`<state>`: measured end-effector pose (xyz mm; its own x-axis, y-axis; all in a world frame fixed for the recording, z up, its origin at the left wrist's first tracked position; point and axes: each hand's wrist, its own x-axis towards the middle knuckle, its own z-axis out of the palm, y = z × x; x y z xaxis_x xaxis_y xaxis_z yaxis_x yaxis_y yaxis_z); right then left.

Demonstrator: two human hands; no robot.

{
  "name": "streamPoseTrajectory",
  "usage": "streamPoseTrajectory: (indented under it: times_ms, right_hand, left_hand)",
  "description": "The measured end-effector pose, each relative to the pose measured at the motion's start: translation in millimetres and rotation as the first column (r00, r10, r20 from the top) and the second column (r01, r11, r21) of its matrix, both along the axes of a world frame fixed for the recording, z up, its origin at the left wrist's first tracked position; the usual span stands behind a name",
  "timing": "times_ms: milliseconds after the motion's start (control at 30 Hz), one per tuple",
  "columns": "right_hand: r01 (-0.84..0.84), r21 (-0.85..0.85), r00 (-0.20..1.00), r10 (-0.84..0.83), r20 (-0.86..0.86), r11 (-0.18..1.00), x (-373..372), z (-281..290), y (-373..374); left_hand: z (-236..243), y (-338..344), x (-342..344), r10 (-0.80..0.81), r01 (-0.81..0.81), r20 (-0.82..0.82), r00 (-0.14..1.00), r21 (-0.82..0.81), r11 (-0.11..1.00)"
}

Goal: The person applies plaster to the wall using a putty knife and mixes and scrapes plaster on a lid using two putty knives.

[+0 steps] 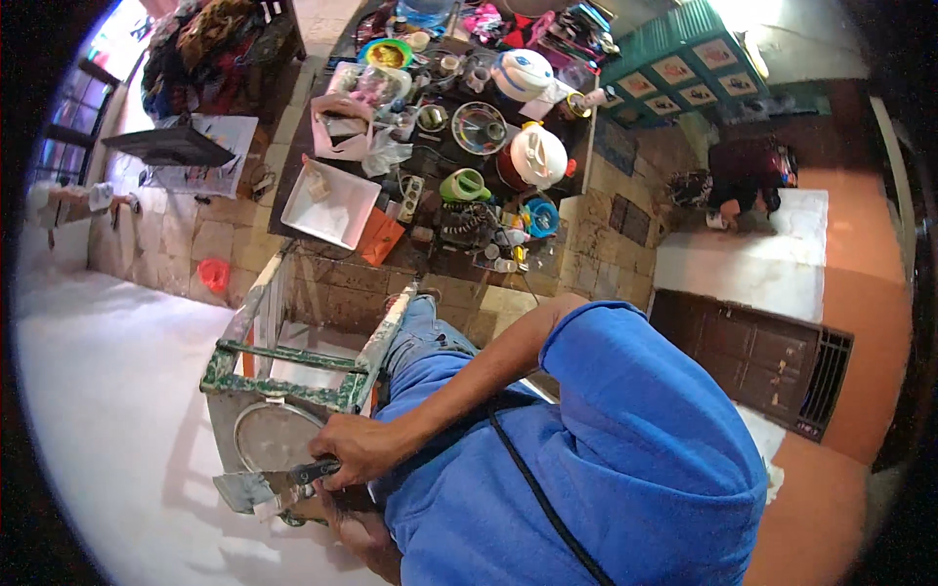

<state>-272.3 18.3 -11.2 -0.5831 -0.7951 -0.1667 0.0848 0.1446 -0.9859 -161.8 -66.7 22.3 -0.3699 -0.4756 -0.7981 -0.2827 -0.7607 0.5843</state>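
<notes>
My right hand (357, 447) is closed round the dark handle of a wide metal scraper (246, 488), held over the top of a paint-spattered stepladder (227, 373). Beneath it, my left hand (342, 523) is partly hidden, its fingers curled by the scraper on something I cannot make out. On the ladder's top platform, a round, dull lid or pan (269, 435) sits beside both hands. My blue-sleeved right arm and torso fill the lower right.
Below, a table (283, 220) is crowded with a white tray (318, 210), plates, pots and bags. A green cabinet (674, 83) stands back right, a dark screen (168, 146) and heaped cloth (205, 54) back left. A red plastic bag (214, 274) lies on the floor.
</notes>
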Motion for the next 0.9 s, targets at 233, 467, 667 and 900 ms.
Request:
streamPoseTrajectory:
  times_ms: [233, 467, 667, 900]
  right_hand:
    - [-0.01, 0.125, 0.987, 0.03, -0.161, 0.992, -13, -6, 7]
    - [-0.131, 0.057, 0.931, 0.143, -0.335, 0.99, -30, -3, 32]
    - [-0.301, 0.265, 0.919, 0.353, -0.177, 0.916, -42, 30, 28]
    - [-0.477, 0.296, 0.849, 0.521, -0.086, 0.827, -31, 28, 6]
  left_hand:
    - [9, -3, -9, -0.012, 0.012, 0.002, 1.0, -0.011, 1.0]
    - [27, -12, 15, 0.007, -0.008, -0.021, 1.0, -0.061, 0.998]
    - [30, -11, 28, 0.102, -0.108, -0.073, 0.992, -0.086, 0.99]
    - [19, -12, 43, 0.112, -0.116, -0.043, 0.993, -0.103, 0.988]
